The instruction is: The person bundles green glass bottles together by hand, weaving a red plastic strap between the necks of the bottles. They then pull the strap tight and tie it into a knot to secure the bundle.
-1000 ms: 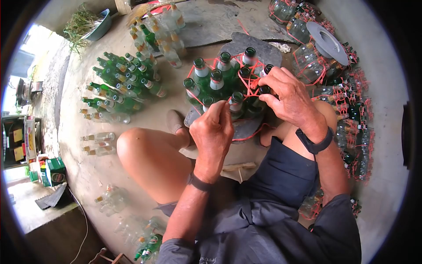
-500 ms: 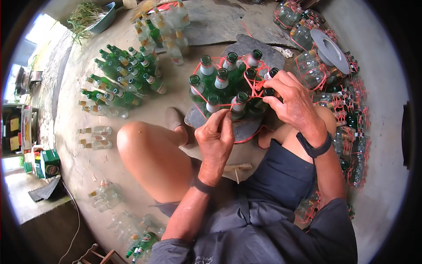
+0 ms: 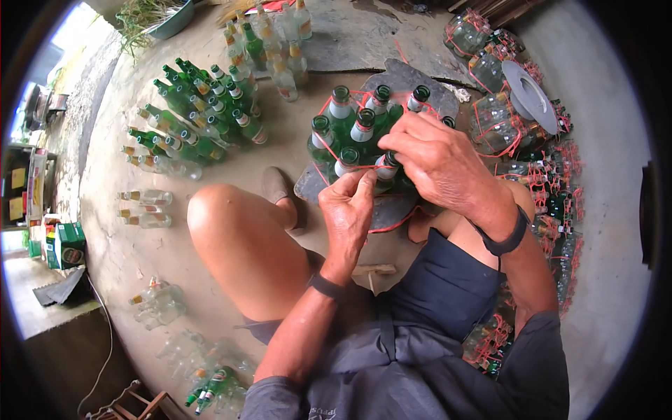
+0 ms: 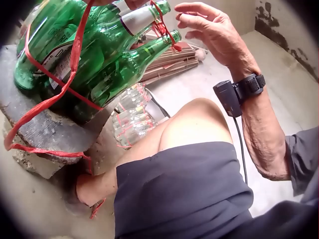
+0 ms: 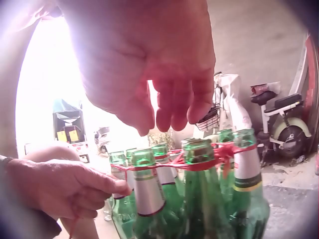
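Note:
Green bottles (image 3: 362, 133) stand bunched together on a dark slab (image 3: 308, 183), with red string (image 3: 371, 166) looped around their necks. My left hand (image 3: 346, 213) pinches the string at the near side of the bunch; in the right wrist view the left hand (image 5: 75, 191) has a strand hanging beneath it. My right hand (image 3: 444, 164) hovers over the bunch's right side, hiding some necks. Its fingers are loosely bent in the right wrist view, above the bottle mouths (image 5: 198, 145), touching nothing. The left wrist view shows the right hand (image 4: 217, 37) beside a knotted string (image 4: 160, 27).
Loose green bottles (image 3: 210, 105) and clear bottles (image 3: 280, 73) stand on the floor at the left and far side. String-tied bottles (image 3: 493, 122) line the right wall, with a grey round lid (image 3: 530, 98) on top. A small wooden stool piece (image 3: 374, 269) shows between the legs.
My right hand has left the string crossing at the right-hand bottles and moved left above the necks. My left hand keeps its pinch near the front. The head view has shifted slightly.

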Demonstrator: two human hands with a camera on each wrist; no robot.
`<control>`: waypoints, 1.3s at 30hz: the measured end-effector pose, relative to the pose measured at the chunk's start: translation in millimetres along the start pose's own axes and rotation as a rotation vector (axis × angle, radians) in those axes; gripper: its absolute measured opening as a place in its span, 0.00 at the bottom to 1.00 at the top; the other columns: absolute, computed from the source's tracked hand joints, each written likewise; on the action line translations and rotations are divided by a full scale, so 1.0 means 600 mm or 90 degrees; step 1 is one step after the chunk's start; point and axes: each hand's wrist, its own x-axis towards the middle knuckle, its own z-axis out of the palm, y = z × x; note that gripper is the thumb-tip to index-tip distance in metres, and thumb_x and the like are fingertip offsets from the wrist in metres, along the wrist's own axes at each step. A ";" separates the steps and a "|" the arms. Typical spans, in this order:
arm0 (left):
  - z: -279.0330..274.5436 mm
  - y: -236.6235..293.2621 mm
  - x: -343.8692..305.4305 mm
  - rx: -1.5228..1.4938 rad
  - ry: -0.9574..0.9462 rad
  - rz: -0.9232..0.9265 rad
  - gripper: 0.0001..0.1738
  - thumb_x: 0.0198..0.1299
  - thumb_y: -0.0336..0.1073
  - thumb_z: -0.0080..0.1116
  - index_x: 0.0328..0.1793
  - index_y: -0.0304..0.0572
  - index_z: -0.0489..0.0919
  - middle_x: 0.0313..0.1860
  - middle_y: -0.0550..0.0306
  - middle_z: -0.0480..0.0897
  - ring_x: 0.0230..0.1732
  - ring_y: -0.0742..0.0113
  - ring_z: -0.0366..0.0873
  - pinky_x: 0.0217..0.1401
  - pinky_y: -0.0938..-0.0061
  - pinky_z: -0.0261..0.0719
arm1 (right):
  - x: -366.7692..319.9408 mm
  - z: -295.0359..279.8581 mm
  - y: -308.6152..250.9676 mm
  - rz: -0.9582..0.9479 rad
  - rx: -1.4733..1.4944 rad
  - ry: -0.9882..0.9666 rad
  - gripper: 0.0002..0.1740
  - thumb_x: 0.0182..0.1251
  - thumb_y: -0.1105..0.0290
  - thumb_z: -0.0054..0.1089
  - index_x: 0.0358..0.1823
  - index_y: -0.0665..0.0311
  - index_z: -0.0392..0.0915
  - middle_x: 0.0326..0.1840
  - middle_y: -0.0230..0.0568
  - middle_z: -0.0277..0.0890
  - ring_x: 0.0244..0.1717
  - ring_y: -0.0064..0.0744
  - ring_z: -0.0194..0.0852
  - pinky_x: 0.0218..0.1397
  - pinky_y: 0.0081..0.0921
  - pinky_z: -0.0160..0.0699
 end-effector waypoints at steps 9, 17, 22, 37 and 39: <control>0.006 -0.014 0.005 -0.038 0.064 -0.045 0.15 0.75 0.36 0.73 0.37 0.29 0.92 0.27 0.71 0.83 0.28 0.84 0.69 0.30 0.79 0.65 | 0.047 0.022 0.031 -0.008 0.072 -0.239 0.08 0.67 0.74 0.61 0.45 0.62 0.86 0.46 0.47 0.82 0.52 0.54 0.82 0.55 0.51 0.83; 0.011 -0.025 0.007 -0.063 0.110 -0.069 0.19 0.75 0.35 0.74 0.29 0.31 0.88 0.23 0.74 0.77 0.26 0.85 0.64 0.27 0.78 0.58 | 0.074 0.030 0.052 0.032 0.249 -0.414 0.18 0.67 0.72 0.53 0.53 0.63 0.88 0.52 0.57 0.84 0.57 0.64 0.84 0.60 0.53 0.83; 0.014 -0.030 0.007 -0.076 0.114 -0.060 0.20 0.75 0.35 0.73 0.28 0.32 0.88 0.23 0.74 0.77 0.25 0.85 0.64 0.26 0.78 0.58 | 0.086 0.033 0.054 0.010 0.191 -0.467 0.15 0.68 0.71 0.53 0.48 0.63 0.88 0.50 0.58 0.83 0.55 0.65 0.84 0.58 0.56 0.83; -0.003 -0.035 0.006 -0.069 0.054 -0.078 0.22 0.78 0.40 0.71 0.30 0.33 0.88 0.25 0.73 0.80 0.28 0.85 0.67 0.29 0.79 0.63 | 0.085 0.008 0.005 -0.115 -0.171 -0.325 0.08 0.67 0.66 0.64 0.36 0.62 0.86 0.40 0.48 0.86 0.41 0.57 0.92 0.46 0.52 0.89; -0.001 -0.040 0.006 -0.069 0.055 -0.070 0.22 0.78 0.40 0.70 0.30 0.33 0.87 0.25 0.74 0.79 0.28 0.85 0.67 0.29 0.79 0.62 | 0.089 0.005 0.005 -0.139 -0.195 -0.319 0.08 0.65 0.65 0.65 0.36 0.63 0.86 0.39 0.48 0.87 0.40 0.56 0.92 0.45 0.52 0.89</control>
